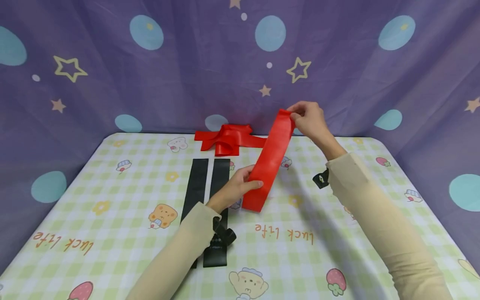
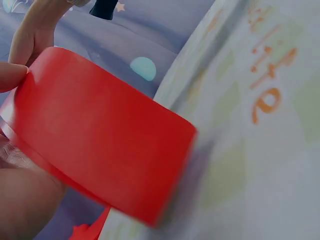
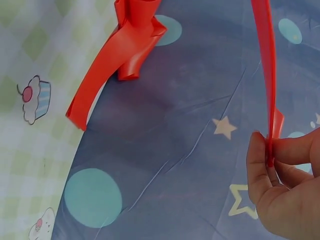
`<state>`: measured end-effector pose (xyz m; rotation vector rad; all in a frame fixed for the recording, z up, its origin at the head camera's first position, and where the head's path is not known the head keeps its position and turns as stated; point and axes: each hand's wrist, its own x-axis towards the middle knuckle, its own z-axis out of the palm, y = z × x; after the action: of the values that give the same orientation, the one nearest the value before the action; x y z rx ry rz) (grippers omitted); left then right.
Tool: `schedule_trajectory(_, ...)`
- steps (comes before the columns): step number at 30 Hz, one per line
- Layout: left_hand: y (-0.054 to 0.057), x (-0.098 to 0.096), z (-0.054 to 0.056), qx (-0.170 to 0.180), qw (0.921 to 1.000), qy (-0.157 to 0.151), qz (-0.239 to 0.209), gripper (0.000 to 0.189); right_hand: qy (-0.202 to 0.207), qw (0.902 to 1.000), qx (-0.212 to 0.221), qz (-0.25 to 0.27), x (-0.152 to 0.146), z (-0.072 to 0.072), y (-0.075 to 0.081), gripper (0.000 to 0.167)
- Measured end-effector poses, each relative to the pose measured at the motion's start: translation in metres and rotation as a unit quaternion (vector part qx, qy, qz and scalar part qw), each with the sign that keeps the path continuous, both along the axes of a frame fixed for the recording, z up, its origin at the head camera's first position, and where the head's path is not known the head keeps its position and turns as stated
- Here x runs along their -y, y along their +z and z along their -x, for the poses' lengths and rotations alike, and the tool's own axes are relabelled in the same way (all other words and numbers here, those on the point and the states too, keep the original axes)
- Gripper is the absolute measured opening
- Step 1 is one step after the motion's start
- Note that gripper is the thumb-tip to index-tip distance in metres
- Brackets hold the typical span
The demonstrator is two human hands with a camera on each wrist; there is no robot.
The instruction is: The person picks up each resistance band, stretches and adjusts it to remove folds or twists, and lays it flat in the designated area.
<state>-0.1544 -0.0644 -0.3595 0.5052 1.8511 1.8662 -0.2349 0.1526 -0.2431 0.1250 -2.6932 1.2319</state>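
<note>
A flat red elastic resistance band [image 1: 271, 156] is stretched on a slant above the table. My right hand [image 1: 311, 121] pinches its upper end between thumb and fingers; in the right wrist view the band [image 3: 266, 65] appears edge-on above that pinch. Lower down, my left hand [image 1: 237, 186] grips the band, thumb on its front face and fingers behind. The lower end hangs free past the thumb, and the left wrist view shows two layers of the band [image 2: 105, 135]. Behind the left hand lie two black bands [image 1: 196, 179], side by side, partly hidden by the left forearm.
A loose heap of red bands [image 1: 232, 139] lies at the table's back edge, one strip reaching behind the held band. The checked tablecloth [image 1: 123, 200] covers the table. A purple curtain [image 1: 210, 83] hangs directly behind it.
</note>
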Motion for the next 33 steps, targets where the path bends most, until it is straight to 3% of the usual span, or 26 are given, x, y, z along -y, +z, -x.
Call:
schedule_trajectory(5,-0.007,0.01,-0.005,-0.01,0.9998,-0.006,0.016,0.051,-0.007,0.9997,0.017,0.013,-0.007,0.003,-0.005,0.027)
schedule_trajectory(13,-0.015,0.021,-0.012,0.002,0.9997,-0.004,0.023,0.05,-0.008,0.999,0.037,0.021,-0.016,0.005,-0.012,0.026)
schedule_trajectory(22,-0.022,0.031,-0.024,0.026,0.9985,-0.026,0.042,0.046,-0.009,0.9987,0.042,0.028,-0.027,0.005,-0.021,0.027)
schedule_trajectory(28,-0.025,0.037,-0.028,0.006,0.9979,-0.034,0.056,0.047,-0.018,0.9982,0.054,0.022,-0.037,0.003,-0.027,0.027)
schedule_trajectory(33,-0.025,0.043,-0.031,-0.033,0.9955,-0.013,0.088,0.038,-0.007,0.997,0.064,0.043,-0.042,0.002,-0.036,0.027)
